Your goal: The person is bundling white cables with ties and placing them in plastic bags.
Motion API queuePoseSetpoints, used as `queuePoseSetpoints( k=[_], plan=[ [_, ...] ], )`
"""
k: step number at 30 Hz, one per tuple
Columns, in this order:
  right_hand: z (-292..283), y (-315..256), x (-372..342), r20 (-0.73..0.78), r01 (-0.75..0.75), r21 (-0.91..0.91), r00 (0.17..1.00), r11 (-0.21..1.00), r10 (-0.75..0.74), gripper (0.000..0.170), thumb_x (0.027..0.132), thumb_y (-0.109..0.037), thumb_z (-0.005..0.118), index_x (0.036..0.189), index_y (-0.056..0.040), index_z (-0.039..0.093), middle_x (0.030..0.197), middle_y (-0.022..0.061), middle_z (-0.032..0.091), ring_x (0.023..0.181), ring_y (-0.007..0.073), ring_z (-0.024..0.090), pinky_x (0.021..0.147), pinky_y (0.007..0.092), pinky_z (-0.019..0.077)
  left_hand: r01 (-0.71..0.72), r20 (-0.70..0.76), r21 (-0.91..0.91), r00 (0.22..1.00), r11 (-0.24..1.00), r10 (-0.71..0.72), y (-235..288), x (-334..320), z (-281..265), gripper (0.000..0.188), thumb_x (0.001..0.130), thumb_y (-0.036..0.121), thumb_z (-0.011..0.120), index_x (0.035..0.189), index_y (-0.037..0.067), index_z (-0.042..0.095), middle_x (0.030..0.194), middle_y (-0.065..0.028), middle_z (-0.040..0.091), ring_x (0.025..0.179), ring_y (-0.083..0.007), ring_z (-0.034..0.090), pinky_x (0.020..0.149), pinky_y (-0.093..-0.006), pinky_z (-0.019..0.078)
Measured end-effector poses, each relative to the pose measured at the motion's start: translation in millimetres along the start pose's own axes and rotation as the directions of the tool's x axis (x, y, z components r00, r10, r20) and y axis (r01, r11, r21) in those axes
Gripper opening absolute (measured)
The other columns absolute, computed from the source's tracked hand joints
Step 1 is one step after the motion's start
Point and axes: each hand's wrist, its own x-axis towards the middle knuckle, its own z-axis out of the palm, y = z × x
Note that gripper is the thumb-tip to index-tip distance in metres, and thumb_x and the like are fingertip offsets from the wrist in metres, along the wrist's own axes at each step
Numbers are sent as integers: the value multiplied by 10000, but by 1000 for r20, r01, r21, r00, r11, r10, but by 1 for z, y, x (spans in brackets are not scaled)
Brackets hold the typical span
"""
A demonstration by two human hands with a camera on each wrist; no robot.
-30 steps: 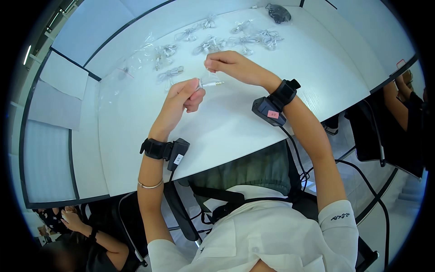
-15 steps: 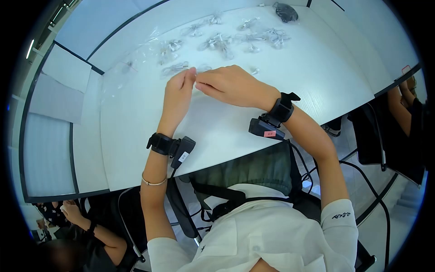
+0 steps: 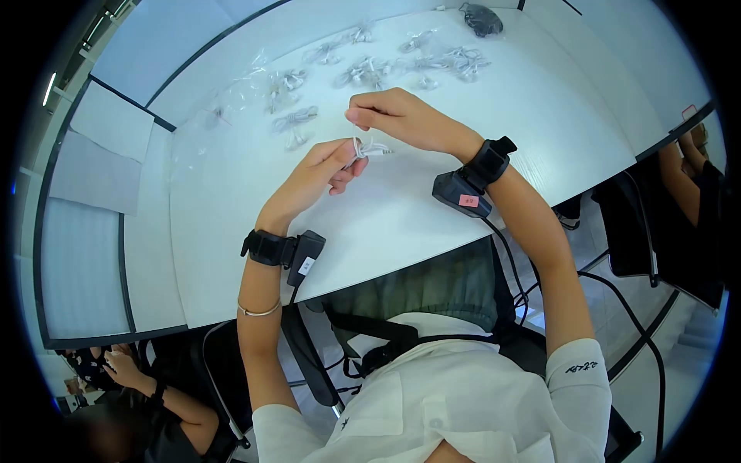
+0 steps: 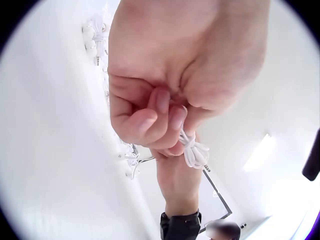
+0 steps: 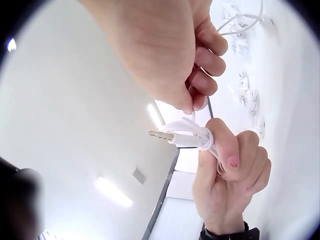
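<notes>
My left hand (image 3: 330, 163) grips a wound bundle of white earphone cable (image 3: 377, 151), whose folded loops and plug stick out past the thumb. In the right wrist view the metal jack plug (image 5: 161, 135) points away from the left fingers, and a turn of cable wraps the bundle close to the thumb. Just above it, my right hand (image 3: 413, 119) pinches a white strand between thumb and fingertips, its other fingers curled. A loose loop of white cable (image 5: 245, 33) shows beyond the right fingers. The left palm hides part of the bundle.
Several tied white earphones (image 3: 363, 73) lie across the back of the white table (image 3: 386, 224). Clear plastic bags (image 3: 243, 81) lie at the back left, and a dark pouch (image 3: 482, 20) sits at the far edge. Low panels (image 3: 587, 69) border the table.
Half a second ago the hands met and hid the bundle. Now the right hand has drawn up and away with a strand, and the bundle shows again, wrapped by a cable turn.
</notes>
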Motion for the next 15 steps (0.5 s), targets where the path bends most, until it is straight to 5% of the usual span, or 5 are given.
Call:
queuePoseSetpoints(
  k=[8,15],
  plan=[
    [-1,5,1,-6,-21,127,1000,992,22,339,960,-308,467,770,-28,490,667,-14,376,652,96,332,598,255,319,-138,2,-63,990,988,139,5,-1,-2,444,972,426,345,835,48,533,606,63,287,541,-58,273,526,-214,283],
    [-3,5,2,-25,-2,83,1000,997,4,357,951,-318,474,735,-34,486,639,-17,371,615,84,314,549,253,286,-164,2,53,986,985,164,10,-1,3,376,963,380,382,815,56,502,638,38,363,552,-62,276,531,-212,278]
  ],
)
